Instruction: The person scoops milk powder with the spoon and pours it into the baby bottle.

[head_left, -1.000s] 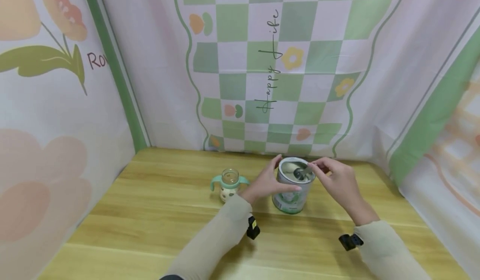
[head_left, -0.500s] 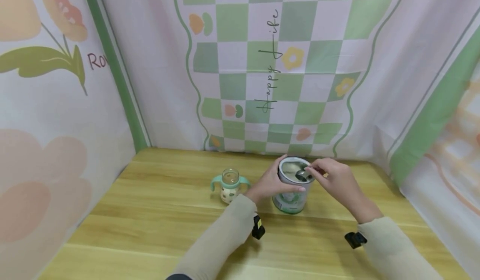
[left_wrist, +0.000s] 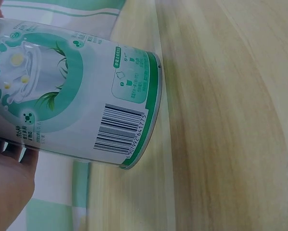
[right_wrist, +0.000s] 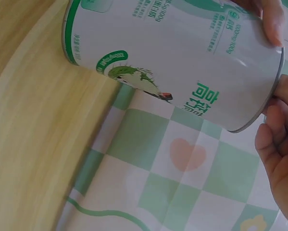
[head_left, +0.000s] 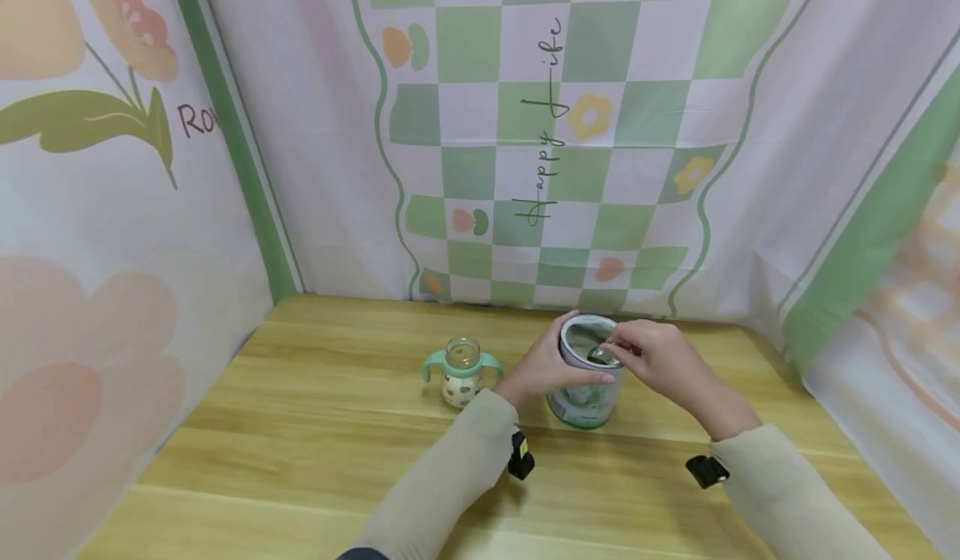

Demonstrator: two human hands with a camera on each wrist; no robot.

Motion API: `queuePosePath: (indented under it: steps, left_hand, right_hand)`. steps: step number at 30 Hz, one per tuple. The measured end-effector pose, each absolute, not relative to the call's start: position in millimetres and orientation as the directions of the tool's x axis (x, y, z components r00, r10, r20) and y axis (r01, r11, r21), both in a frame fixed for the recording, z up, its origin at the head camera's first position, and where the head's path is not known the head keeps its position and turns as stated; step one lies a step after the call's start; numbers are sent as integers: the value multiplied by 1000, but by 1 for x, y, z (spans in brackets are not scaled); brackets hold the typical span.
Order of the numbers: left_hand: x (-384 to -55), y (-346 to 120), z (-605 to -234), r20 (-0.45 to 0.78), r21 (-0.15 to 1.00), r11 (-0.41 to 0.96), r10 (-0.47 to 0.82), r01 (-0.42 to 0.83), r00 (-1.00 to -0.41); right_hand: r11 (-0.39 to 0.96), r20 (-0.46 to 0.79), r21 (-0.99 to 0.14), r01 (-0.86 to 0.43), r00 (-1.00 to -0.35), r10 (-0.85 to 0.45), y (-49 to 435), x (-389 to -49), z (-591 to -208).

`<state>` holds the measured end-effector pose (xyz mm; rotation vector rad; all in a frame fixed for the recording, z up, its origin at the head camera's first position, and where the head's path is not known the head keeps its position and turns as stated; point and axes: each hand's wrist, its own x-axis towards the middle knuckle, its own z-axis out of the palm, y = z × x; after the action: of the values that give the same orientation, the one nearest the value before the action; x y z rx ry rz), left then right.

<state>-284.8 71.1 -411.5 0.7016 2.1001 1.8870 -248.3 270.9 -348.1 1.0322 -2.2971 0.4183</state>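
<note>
A white and green milk powder tin (head_left: 583,408), its top uncovered, stands upright on the wooden table. My left hand (head_left: 546,368) grips it from the left near the rim, thumb across the front. Over the right side of the rim, my right hand (head_left: 663,362) pinches the handle of a shiny metal spoon (head_left: 597,354). The spoon's bowl is inside the tin's mouth, partly hidden by fingers and rim. In the left wrist view the tin (left_wrist: 81,91) shows its barcode side. The right wrist view has the tin (right_wrist: 168,53) with fingers at its rim, but the spoon is hidden there.
A lidless clear baby bottle (head_left: 461,385) with mint-green handles stands left of the tin, close to my left wrist. Behind the wooden table (head_left: 315,427) hangs a green-and-white checked curtain (head_left: 525,168). Printed cloth also closes off both sides.
My right hand has moved slightly left over the tin's rim, and the spoon has shifted and tilted within the mouth. The left hand has slid slightly right along the tin.
</note>
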Motion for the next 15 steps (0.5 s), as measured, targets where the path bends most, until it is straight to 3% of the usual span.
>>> queuePosePath:
  steps: [15]
  left_hand:
    - [-283,70,-411,140,978,67,497,199,-856]
  right_hand:
    - [685,393,-209,-698,-701,-595,263,-246,-333]
